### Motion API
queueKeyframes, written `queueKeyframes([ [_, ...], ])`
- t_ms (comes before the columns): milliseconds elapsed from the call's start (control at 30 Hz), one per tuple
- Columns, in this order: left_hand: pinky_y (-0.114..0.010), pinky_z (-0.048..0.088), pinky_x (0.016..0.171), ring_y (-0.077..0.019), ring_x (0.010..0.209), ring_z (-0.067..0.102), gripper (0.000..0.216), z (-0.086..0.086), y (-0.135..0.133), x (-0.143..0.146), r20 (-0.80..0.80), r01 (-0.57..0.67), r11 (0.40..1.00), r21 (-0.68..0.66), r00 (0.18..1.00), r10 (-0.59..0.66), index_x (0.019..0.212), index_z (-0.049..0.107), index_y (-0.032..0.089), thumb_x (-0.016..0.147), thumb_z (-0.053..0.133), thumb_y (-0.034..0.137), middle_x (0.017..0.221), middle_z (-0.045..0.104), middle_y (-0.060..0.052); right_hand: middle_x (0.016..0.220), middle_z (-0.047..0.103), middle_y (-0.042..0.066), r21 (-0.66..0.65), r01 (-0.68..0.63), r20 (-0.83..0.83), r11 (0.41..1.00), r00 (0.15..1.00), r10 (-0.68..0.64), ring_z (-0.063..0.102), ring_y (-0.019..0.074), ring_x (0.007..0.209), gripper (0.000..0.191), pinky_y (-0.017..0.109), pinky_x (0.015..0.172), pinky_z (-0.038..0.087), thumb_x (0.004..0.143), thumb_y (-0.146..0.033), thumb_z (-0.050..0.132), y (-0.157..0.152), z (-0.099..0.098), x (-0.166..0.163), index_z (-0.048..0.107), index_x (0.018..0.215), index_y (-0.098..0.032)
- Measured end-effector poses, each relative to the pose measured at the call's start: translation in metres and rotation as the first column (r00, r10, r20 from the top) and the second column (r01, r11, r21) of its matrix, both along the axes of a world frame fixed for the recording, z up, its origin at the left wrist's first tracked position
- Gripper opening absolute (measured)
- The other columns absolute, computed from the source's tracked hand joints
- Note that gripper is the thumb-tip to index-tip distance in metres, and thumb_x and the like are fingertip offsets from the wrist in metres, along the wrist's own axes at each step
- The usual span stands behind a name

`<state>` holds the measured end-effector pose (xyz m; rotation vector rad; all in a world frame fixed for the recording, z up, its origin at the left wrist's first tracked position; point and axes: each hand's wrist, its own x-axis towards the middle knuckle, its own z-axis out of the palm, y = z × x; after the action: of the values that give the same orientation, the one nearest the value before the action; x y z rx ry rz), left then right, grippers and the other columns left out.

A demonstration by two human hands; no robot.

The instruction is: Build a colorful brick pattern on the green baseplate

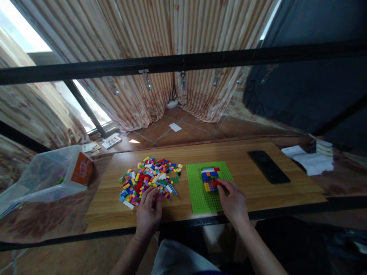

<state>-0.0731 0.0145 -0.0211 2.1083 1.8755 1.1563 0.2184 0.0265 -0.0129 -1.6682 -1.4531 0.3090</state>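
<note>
A pile of small coloured bricks lies on the wooden table. To its right sits a green baseplate with a small block of stacked bricks built on it. My left hand rests at the near edge of the pile, fingers curled down among the bricks; what they hold is hidden. My right hand lies over the baseplate, its fingertips pinched on a red brick at the lower right corner of the stacked block.
A black phone lies on the table's right part. White papers sit past the right end. A clear plastic bin with an orange box stands to the left. A black bar crosses overhead; curtains hang behind.
</note>
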Motion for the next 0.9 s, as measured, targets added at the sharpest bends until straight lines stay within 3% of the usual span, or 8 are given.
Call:
queueKeyframes([
  [300,-0.038,0.055,0.09,-0.0241,0.106,0.063,0.022,0.0,0.0,0.002,0.0,-0.005,1.0,0.019,1.0,0.005,0.107,0.063,0.016,0.089,0.053,0.025,0.111,0.064,-0.012,0.1,0.07,0.011,0.033,-0.046,0.156,0.998,0.987,0.04,0.063,0.0233,0.093,0.03,0.04,0.088,0.05,0.088,-0.026,0.046,0.027,-0.001,-0.016,0.071,0.102,-0.017],
  [600,-0.039,0.055,0.092,-0.024,0.105,0.063,0.023,-0.004,0.0,0.002,-0.003,-0.014,1.0,0.008,1.0,0.014,0.107,0.065,0.016,0.09,0.052,0.025,0.111,0.064,-0.012,0.1,0.07,0.012,0.167,-0.056,0.288,0.984,0.958,0.005,0.062,0.0224,0.094,0.031,0.039,0.087,0.051,0.092,-0.024,0.044,0.024,-0.012,-0.017,0.073,0.102,-0.015],
  [900,-0.041,0.055,0.092,-0.0247,0.105,0.063,0.023,-0.004,0.0,0.003,0.003,-0.011,1.0,0.019,1.0,0.011,0.106,0.066,0.017,0.09,0.053,0.025,0.111,0.064,-0.012,0.098,0.073,0.009,0.15,-0.085,0.305,0.985,0.952,0.036,0.062,0.023,0.092,0.028,0.039,0.084,0.049,0.093,-0.029,0.049,0.019,-0.013,-0.015,0.075,0.097,-0.02],
])
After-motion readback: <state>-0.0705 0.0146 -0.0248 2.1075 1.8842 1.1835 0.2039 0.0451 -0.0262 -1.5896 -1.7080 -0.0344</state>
